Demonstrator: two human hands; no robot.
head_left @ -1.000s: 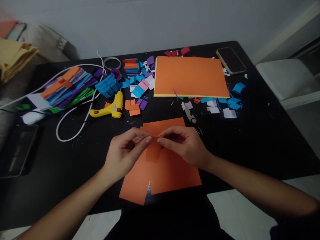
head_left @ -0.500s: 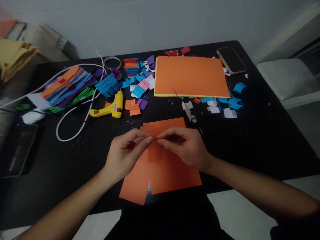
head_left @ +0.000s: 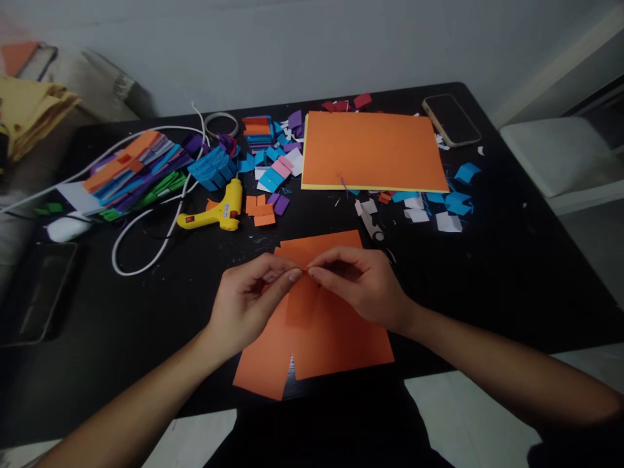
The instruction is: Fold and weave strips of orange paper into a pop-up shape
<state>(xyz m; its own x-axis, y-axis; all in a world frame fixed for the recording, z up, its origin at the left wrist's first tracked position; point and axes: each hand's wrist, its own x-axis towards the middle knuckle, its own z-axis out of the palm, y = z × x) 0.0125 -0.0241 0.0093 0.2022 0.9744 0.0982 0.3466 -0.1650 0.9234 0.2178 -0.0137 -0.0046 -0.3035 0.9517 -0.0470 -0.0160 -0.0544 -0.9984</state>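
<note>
Indoor room, likely domestic, with a craft area; building type not determinable. Evidence: glossy black flat table [head_left: 526, 292] against plain grey wall [head_left: 273, 52]; yellow plastic glue gun [head_left: 231, 203]; flat orange paper sheets [head_left: 341, 344]; blue folded paper pieces [head_left: 213, 168]; pale rectangular floor tiles [head_left: 468, 409].

Two hands, left [head_left: 253, 299] and right [head_left: 363, 283], pinched a small orange piece [head_left: 305, 270] above orange sheets [head_left: 341, 338]; yellow glue gun [head_left: 214, 211], white cable [head_left: 116, 250], phone [head_left: 452, 119] lay on the black table [head_left: 502, 273].
</note>
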